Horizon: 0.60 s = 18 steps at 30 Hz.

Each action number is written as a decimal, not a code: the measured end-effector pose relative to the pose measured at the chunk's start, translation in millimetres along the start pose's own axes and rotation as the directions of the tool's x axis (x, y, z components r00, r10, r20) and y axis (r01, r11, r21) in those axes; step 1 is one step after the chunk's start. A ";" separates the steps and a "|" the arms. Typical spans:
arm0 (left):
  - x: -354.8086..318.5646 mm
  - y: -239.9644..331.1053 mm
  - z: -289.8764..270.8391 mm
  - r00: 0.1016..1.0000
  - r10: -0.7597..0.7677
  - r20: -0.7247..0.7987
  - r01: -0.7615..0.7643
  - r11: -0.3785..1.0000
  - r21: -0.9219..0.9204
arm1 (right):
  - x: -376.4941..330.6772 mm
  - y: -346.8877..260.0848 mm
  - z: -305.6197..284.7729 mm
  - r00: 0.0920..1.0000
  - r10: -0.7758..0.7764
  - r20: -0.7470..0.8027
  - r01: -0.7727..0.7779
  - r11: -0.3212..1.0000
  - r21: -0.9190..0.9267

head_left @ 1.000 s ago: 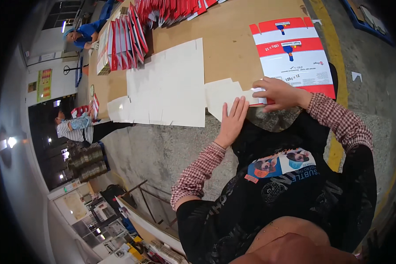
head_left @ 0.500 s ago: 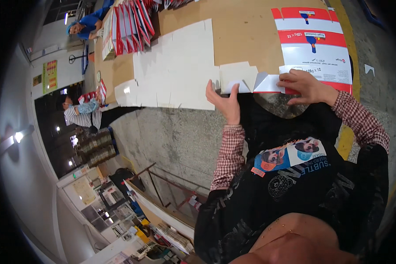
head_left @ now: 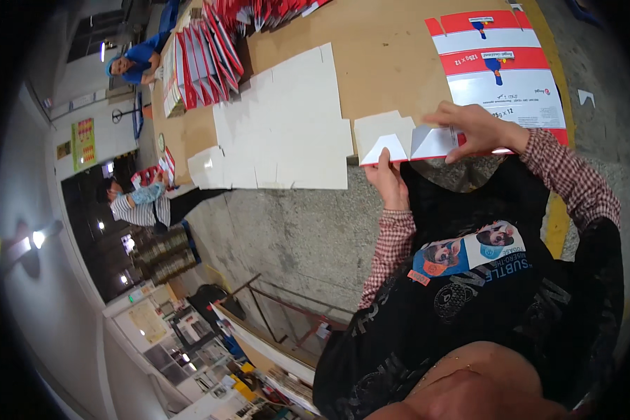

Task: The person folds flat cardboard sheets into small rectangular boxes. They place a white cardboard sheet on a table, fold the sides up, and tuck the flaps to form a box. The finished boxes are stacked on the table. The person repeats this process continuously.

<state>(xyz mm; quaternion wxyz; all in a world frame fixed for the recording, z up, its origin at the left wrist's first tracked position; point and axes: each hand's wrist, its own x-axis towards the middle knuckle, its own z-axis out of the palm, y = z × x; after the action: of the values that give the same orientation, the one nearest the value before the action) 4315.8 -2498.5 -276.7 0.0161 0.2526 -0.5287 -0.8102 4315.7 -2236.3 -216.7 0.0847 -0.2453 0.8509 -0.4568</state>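
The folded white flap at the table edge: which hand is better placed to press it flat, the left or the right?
Probably the left. The left hand lies right below the folded white flap, its fingers touching it. The right hand is farther along, gripping the carton blank at its near edge, so it seems occupied.

Left hand (head_left: 387,178): bare, no glove, no ring seen. Right hand (head_left: 477,130): bare, no glove. Both forearms covered by long sleeves (head_left: 390,248), small red-and-white check pattern, buttoned-style cuffs reaching wrists. Over shirt: black apron or vest (head_left: 483,308), faded grey printed lettering and round emblem across chest. Colourful rectangular patch (head_left: 469,252) on front, blue, orange and white, with cartoon-style figures. Small orange tag beside patch.
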 end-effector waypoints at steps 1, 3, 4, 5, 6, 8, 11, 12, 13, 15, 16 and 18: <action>-2.9 -2.0 -1.6 0.995 0.092 -0.027 -0.090 0.994 0.069 | 3.4 -5.2 -0.9 0.999 0.021 0.040 -0.020 1.000 -0.016; -13.4 -0.4 6.4 0.954 0.297 0.049 -0.298 0.909 0.291 | -4.6 7.1 6.5 0.998 -0.053 0.038 0.055 0.997 -0.049; -10.7 0.7 14.2 0.824 0.447 0.349 -0.563 0.720 0.406 | -9.1 13.2 9.1 0.995 -0.088 0.038 0.091 0.994 -0.067; -9.0 5.5 21.4 0.607 0.494 0.622 -0.790 0.461 0.404 | -12.4 8.1 9.0 0.996 -0.055 0.070 0.063 0.992 -0.111; -12.5 11.1 30.7 0.465 0.399 0.791 -0.882 0.282 0.376 | -17.4 5.7 7.9 0.993 -0.075 0.091 0.090 0.981 -0.171; -18.4 23.0 61.8 0.241 0.122 0.963 -0.969 0.080 0.233 | -32.0 -1.6 1.0 0.983 -0.111 0.146 0.149 0.947 -0.285; -11.8 26.8 71.9 0.154 -0.098 0.983 -0.986 0.056 0.160 | -74.0 -14.7 -18.7 1.000 -0.007 -0.001 0.006 0.967 -0.253; -8.0 24.9 70.3 0.143 -0.128 0.981 -0.986 0.064 0.152 | -85.4 -15.0 -21.2 0.996 0.017 -0.082 -0.040 0.957 -0.287; -3.1 22.3 71.0 0.148 -0.124 0.981 -0.987 0.038 0.154 | -91.9 -10.7 -23.6 0.989 0.038 -0.142 -0.087 0.932 -0.352; 1.4 16.8 74.2 0.148 -0.109 0.983 -0.988 0.025 0.152 | -94.0 -12.0 -26.8 0.981 0.084 -0.176 -0.144 0.921 -0.363; 2.6 14.3 75.5 0.150 -0.100 0.984 -0.988 0.017 0.153 | -94.8 -11.8 -28.4 0.976 0.104 -0.190 -0.170 0.914 -0.368; 3.3 13.1 82.1 0.151 -0.123 0.981 -0.988 -0.009 0.151 | -97.2 -5.1 -25.5 0.971 0.101 -0.218 -0.174 0.923 -0.345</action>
<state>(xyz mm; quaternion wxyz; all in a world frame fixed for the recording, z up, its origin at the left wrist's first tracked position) 4274.7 -2435.6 -240.9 -0.0472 -0.4875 -0.8419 -0.2265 4392.1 -2171.7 -205.8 -0.0143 -0.1499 0.9396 -0.3075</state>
